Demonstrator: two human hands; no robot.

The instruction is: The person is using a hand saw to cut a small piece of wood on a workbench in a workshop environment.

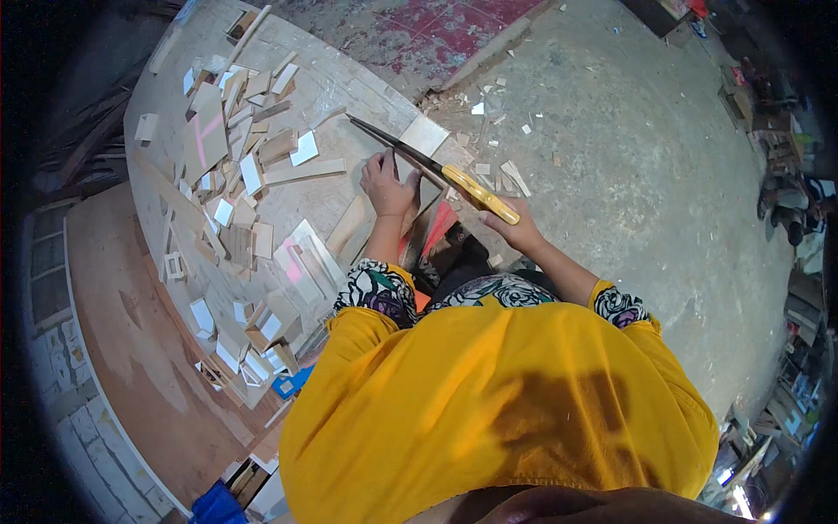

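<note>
My right hand (511,223) grips the yellow handle (478,190) of a handsaw, whose long dark blade (393,142) reaches diagonally up-left over the edge of a wooden work board (319,188). My left hand (387,188) is closed on a wooden piece at that edge, just below the blade; the piece is mostly hidden by my fingers. A pale rectangular panel (423,137) lies at the board's corner beside the blade. Loose wooden offcuts (262,170), some with white faces, are scattered to the left of my hands.
A red surface (436,26) and wood scraps (511,175) are on the concrete floor (637,192). A brown plywood sheet (131,314) is at left, with a blue object (218,502) below. Another person (786,205) is among clutter at far right.
</note>
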